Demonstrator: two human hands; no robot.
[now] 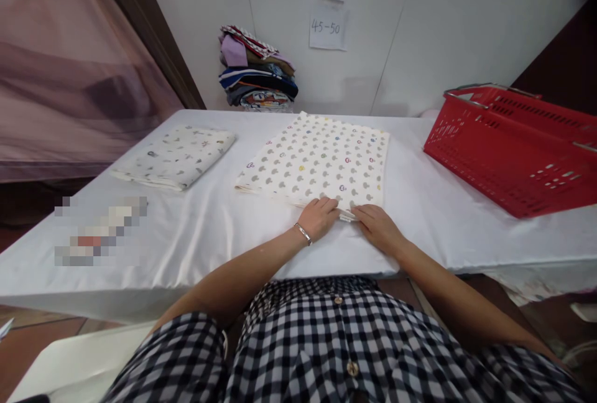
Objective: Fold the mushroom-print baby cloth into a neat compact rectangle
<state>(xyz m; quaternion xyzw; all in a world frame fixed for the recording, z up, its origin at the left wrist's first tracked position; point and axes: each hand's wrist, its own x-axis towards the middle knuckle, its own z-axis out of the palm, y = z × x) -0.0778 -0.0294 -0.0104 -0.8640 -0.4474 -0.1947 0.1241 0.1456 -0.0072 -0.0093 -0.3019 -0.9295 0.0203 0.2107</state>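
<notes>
A white cloth (321, 157) printed with small grey mushroom-like shapes and a few coloured ones lies folded in layers on the white-covered table. My left hand (319, 216) pinches its near edge, fingertips curled over the layers. Close beside it, my right hand (377, 226) grips the same edge nearer the right corner. A small pale tag or bit of edge shows between the two hands. Further left lies a second folded white cloth (180, 155) with scattered dark prints, touched by neither hand.
A red plastic basket (513, 154) with metal handles stands on the right of the table (196, 235). Behind the table's far edge rises a stack of folded fabrics (259, 73). Paper signs (328, 28) hang on the wall. A pixelated item (102, 229) lies at the left.
</notes>
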